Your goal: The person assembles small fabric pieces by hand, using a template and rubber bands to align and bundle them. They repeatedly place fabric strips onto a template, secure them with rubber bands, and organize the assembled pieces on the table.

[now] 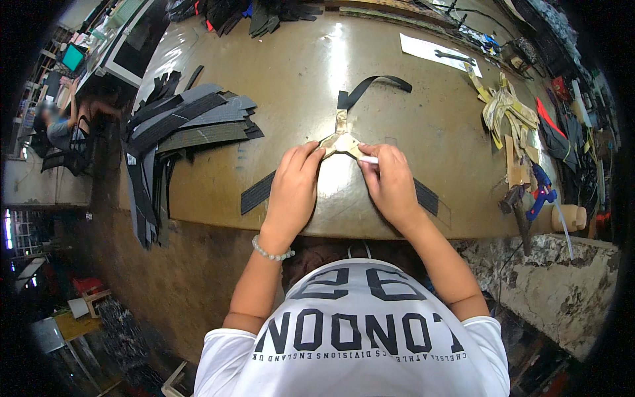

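Two bare hands are working at the middle of the frame, bending over a pale gold Y-shaped piece (pixel 343 141) that is lying on the brown table (pixel 297 83). The left hand (pixel 296 177) is closing its thumb and fingers on the piece's left arm, and a beaded bracelet (pixel 272 251) is circling that wrist. The right hand (pixel 391 184) is pinching a short white stick (pixel 369 159) right beside the opposite arm. Black strips are spreading around the piece — one curved strip (pixel 380 84) is running from its stem toward the upper right, while a left strip (pixel 258 193) and a right strip (pixel 427 198) are showing beyond the hands. At the left of the frame, a pile of dark strips (pixel 198 122) is hanging partly over the table edge. Toward the right, pale gold straps (pixel 512 114) are lying heaped — a blue glue gun (pixel 542 192) is resting below them, and a wrench (pixel 456 56) is lying at the upper right on a white sheet (pixel 420 46).
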### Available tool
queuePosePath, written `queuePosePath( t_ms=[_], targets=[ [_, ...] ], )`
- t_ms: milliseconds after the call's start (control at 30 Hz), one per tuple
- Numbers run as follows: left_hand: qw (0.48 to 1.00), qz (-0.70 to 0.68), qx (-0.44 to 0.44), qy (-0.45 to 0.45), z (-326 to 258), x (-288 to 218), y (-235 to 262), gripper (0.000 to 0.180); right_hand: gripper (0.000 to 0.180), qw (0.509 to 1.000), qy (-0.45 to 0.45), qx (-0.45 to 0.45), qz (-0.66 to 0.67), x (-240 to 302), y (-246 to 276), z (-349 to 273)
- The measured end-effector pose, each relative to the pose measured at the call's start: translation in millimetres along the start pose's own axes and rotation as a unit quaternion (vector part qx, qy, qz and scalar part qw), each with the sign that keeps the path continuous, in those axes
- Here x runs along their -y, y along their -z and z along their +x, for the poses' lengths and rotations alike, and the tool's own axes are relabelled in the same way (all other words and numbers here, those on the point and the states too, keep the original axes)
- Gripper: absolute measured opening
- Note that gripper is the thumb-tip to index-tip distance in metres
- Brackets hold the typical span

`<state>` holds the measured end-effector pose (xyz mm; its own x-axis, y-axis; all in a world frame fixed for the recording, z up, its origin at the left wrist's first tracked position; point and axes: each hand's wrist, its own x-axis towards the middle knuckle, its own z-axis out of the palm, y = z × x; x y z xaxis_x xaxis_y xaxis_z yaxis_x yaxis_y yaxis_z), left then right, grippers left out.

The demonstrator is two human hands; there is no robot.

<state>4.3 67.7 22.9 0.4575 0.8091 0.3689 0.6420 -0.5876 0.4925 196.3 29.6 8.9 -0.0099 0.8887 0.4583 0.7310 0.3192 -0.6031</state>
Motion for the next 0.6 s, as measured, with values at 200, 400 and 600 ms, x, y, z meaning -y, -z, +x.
queuePosePath(
  t_ms=[200, 400, 600],
  targets=[
    [0.948, 0.285, 0.137, -0.016, 19, -37, -27, 0.029, 0.019, 0.988, -0.076, 0.101, 0.086, -7, 15, 5],
    [0.966, 0.251, 0.051, 0.024, 33, -47, -43, 0.061, 0.021, 0.841, -0.359, -0.029, 0.404, -35, 68, 8],
    [0.954, 0.290, 0.067, 0.035, 30, -61, -46, 0.099, 0.013, 0.975, -0.211, -0.038, 0.062, -16, 66, -35]
  ],
)
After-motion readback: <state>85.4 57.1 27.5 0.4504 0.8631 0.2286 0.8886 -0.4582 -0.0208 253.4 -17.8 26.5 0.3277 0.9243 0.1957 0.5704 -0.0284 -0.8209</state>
